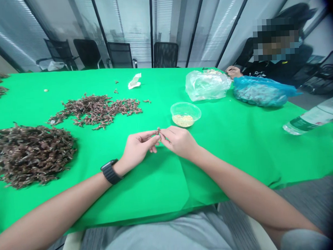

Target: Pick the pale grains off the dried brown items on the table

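Observation:
My left hand (138,147) and my right hand (178,140) meet over the green tablecloth (227,152), fingertips pinched together on one small brown pod (158,131). A black watch sits on my left wrist. Just beyond my hands stands a clear plastic bowl (185,109) with pale seeds in its bottom. A heap of dark brown pods (29,153) lies to my left, and a flatter scattered pile (96,110) lies farther back.
A clear plastic bag (207,85) and a blue bag (259,90) lie at the back right, before a seated person's hand (234,71). A water bottle (312,120) lies at the right edge. A crumpled white scrap (134,81) rests far back. Black chairs line the glass wall.

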Demonstrator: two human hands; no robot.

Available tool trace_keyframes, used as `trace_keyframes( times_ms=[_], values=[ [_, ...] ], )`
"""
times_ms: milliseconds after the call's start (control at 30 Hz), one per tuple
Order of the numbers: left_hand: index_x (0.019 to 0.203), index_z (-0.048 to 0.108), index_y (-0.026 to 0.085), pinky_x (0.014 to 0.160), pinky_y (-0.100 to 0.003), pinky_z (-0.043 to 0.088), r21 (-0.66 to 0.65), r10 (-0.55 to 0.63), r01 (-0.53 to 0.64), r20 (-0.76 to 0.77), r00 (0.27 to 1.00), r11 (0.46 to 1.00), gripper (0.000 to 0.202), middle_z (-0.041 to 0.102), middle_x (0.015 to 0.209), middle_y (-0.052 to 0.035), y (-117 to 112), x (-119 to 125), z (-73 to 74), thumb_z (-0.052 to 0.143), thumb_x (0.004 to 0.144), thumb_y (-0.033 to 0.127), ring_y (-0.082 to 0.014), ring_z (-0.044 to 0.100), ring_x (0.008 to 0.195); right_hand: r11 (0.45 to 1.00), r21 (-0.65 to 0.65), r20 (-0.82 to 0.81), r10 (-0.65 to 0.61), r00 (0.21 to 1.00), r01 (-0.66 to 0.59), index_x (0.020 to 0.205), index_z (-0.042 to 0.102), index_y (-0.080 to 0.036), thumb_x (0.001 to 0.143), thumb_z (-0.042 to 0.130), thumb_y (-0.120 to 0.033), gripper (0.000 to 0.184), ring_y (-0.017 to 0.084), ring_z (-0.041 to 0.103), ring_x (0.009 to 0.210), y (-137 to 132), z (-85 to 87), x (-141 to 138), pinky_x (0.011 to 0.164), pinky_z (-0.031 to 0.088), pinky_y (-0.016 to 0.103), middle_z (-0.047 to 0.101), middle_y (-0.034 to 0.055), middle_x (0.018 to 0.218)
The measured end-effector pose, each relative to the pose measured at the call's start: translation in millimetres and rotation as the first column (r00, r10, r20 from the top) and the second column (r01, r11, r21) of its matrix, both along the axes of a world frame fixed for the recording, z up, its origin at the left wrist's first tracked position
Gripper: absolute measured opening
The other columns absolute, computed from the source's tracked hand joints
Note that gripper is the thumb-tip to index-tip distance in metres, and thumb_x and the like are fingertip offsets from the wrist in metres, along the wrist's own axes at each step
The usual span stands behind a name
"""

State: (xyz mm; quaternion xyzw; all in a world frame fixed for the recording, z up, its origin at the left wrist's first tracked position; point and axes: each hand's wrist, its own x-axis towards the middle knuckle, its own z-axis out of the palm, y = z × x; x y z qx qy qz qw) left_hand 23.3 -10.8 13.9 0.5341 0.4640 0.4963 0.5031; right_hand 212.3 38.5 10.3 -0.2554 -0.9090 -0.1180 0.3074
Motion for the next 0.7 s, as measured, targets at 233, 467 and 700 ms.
trace_keyframes(
  times_ms=[233,467,700],
  values=[
    [0.112,0.076,0.007,0.052,-0.023,0.053,-0.023,-0.01,0.011,0.025,1.0,1.0,0.048,0.072,0.071,-0.0038,0.4,1.0,-0.7,0.082,0.079,0.04,-0.0108,0.062,0.053,1.0,-0.017,0.027,0.011,1.0,-0.01,0.084,0.065,-0.015,0.102,0.047,-0.021,0.026,0.019,0.059,0.07,-0.4,-3.0,0.3,0.067,0.039,0.031,0.067,0.0073,0.072],
    [0.106,0.077,0.007,0.052,-0.024,0.054,-0.042,-0.026,0.027,0.038,0.999,0.999,0.044,0.074,0.073,-0.0059,-0.1,0.9,-3.5,0.082,0.078,0.042,-0.0117,0.063,0.053,0.994,-0.11,0.051,0.004,0.999,0.002,0.083,0.065,-0.016,0.1,0.049,-0.022,0.025,0.02,0.058,0.07,-2.5,-1.9,0.4,0.067,0.037,0.032,0.066,0.0088,0.071],
    [0.108,0.078,0.008,0.052,-0.024,0.054,-0.019,-0.054,0.054,0.007,0.999,0.998,0.045,0.075,0.072,-0.0066,0.1,-0.2,-3.8,0.082,0.078,0.041,-0.0117,0.063,0.052,0.991,-0.132,0.028,0.006,1.0,-0.002,0.083,0.066,-0.015,0.099,0.051,-0.024,0.024,0.02,0.059,0.069,-3.8,-4.1,0.4,0.066,0.037,0.031,0.068,0.0096,0.072]
  ],
)
